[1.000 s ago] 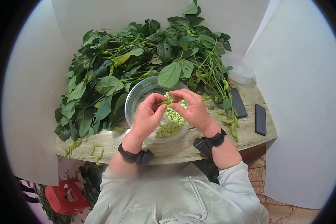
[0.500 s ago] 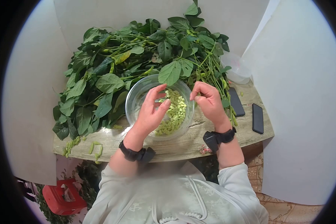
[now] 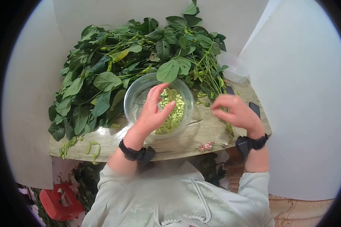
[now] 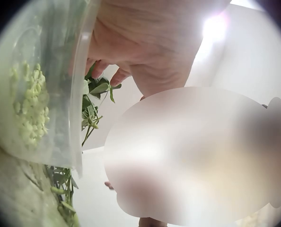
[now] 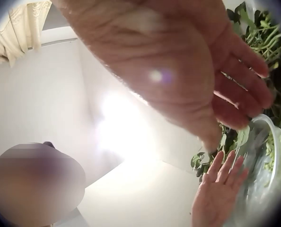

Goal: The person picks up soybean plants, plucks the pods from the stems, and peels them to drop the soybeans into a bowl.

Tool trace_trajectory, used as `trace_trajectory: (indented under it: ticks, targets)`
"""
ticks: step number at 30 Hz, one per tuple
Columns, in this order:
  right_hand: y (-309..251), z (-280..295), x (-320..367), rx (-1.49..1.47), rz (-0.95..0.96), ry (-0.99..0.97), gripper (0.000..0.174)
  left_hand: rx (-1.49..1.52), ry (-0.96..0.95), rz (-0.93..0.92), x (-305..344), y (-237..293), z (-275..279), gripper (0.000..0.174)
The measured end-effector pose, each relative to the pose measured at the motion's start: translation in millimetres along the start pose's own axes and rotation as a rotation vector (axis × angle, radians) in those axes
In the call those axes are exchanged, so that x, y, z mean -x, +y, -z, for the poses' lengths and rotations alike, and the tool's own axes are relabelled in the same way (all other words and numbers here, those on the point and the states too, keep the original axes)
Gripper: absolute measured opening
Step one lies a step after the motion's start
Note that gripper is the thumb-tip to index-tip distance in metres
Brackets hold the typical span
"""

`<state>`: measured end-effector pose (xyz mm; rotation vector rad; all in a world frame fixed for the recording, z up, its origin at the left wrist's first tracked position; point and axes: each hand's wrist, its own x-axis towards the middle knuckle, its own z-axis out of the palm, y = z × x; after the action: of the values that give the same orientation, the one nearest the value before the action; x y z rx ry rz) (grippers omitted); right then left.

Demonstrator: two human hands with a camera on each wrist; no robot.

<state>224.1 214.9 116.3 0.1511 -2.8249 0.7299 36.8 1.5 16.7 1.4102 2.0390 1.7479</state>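
A clear plastic bowl (image 3: 131, 94) stands on the table, with shelled green beans (image 3: 175, 116) heaped along its right side. Over the bowl, my left hand (image 3: 152, 112) has its fingers and thumb spread apart, holding nothing visible. My right hand (image 3: 238, 112) hovers right of the bowl, above a few green pods (image 3: 229, 129) near the table's right side. In the right wrist view its fingers (image 5: 240, 85) are loosely extended, with nothing seen between them. Leafy bean plants (image 3: 106, 81) are piled behind and left of the bowl, some pods still on their stems.
Two dark phones lie at the right, one phone (image 3: 255, 109) partly behind my right hand. A clear container (image 3: 233, 68) stands at the back right. Loose pods (image 3: 67, 147) lie at the front left, pinkish scraps (image 3: 206, 146) at the front edge. A red stool (image 3: 60, 202) is below.
Both hands were together over the bowl at a green pod. My right hand has since moved away to the right, towards the pods. My left hand has stayed over the bowl, its fingers opened.
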Motion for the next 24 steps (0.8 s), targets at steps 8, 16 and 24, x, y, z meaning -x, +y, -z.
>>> trace_trajectory:
  ticks: [8, 16, 24]
  targets:
    - [56.7, -49.3, -78.1, 0.325, 0.037, 0.644, 0.029, 0.078, 0.052, 0.055, -2.0, -7.5, -1.0, 0.053]
    - [73.4, -73.3, -104.5, 0.116, -0.350, 0.641, 0.034, 0.141, 0.013, 0.104, -1.5, -4.3, -2.6, 0.047]
    - [96.9, -88.8, -100.3, -0.096, -0.188, 0.711, 0.035, 0.161, 0.012, 0.139, -3.3, -8.8, -2.9, 0.042]
